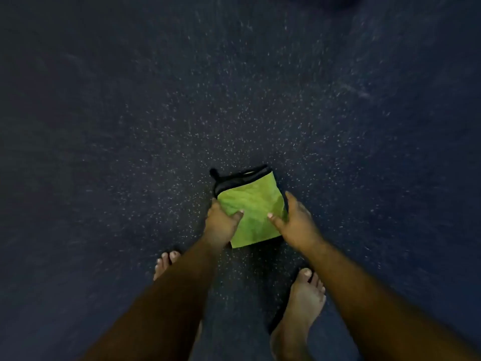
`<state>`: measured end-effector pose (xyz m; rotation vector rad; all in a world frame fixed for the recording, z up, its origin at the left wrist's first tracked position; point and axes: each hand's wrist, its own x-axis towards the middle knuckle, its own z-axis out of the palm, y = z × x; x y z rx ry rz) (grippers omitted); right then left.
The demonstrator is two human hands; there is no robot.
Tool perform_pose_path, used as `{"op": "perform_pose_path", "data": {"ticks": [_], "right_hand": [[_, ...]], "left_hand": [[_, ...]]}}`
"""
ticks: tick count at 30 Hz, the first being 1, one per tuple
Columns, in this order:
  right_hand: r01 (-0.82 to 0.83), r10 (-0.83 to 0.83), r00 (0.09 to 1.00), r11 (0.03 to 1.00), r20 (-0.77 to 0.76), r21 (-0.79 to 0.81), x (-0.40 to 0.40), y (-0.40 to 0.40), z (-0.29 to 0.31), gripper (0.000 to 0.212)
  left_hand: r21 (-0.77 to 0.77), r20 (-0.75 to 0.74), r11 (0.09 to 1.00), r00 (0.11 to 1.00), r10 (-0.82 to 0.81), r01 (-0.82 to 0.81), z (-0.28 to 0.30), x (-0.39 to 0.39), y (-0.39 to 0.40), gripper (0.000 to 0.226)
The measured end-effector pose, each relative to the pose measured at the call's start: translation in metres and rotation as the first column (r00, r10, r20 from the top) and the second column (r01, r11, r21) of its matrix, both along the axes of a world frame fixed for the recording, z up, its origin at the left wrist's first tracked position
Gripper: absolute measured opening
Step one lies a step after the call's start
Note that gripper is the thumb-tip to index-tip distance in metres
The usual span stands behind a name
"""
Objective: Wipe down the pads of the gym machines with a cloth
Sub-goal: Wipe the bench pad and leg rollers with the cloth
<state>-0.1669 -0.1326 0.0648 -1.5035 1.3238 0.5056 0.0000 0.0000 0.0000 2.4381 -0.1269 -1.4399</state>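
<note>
Nearly the whole view is filled by a dark floor (pixel 234 87), navy to charcoal in tone, of the speckled kind laid in gyms. Small pale flecks are scattered across it; they are seen sharply in the middle of the view and are smeared into short streaks toward the edges. The light is dim, brightest near the centre, and the corners are lost in shadow. No seam can be made out. No wall, window or furniture is shown.
</note>
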Motion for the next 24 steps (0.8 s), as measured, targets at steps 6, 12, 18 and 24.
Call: {"op": "perform_pose_path", "data": {"ticks": [6, 12, 18, 24], "right_hand": [[0.068, -0.066, 0.997, 0.997, -0.045, 0.042, 0.018, 0.003, -0.002, 0.075], [-0.006, 0.020, 0.991, 0.994, 0.130, -0.113, 0.036, -0.004, 0.130, 0.068], [-0.386, 0.460, 0.842, 0.878, 0.281, -0.281, 0.066, -0.036, 0.350, 0.094], [-0.237, 0.342, 0.872, 0.921, 0.349, -0.309, 0.108, -0.062, 0.590, 0.057]], "left_hand": [[-0.055, -0.058, 0.990, 0.990, 0.128, -0.131, 0.039, 0.008, -0.022, 0.025], [-0.295, -0.231, 0.954, 0.965, -0.125, 0.053, 0.202, 0.026, -0.041, 0.012], [-0.454, -0.125, 0.726, 0.769, -0.627, 0.518, 0.424, 0.082, -0.067, 0.027], [-0.530, 0.243, 0.402, 0.588, -0.771, 0.746, 0.688, 0.149, -0.110, 0.034]]}}
